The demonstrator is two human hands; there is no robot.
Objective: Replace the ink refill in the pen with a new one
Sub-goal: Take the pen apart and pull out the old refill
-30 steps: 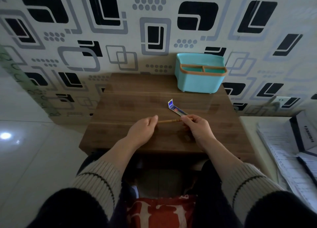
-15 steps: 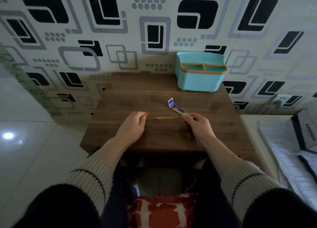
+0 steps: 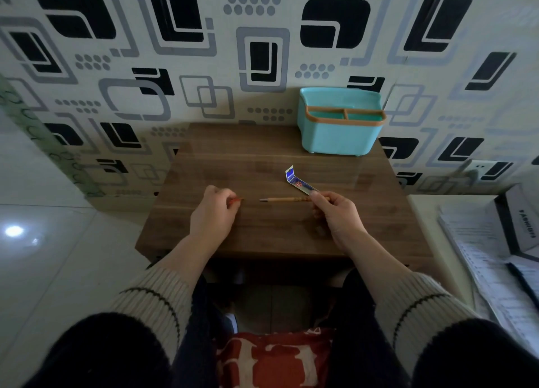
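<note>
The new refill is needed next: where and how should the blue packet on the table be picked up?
Take the refill packet by its far end, where the flap curls up off the table, coming from above with the left hand. The near end is tucked behind the right hand.

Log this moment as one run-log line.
left hand: pinches small red piece | right hand: holds pen | refill packet: on table
</note>
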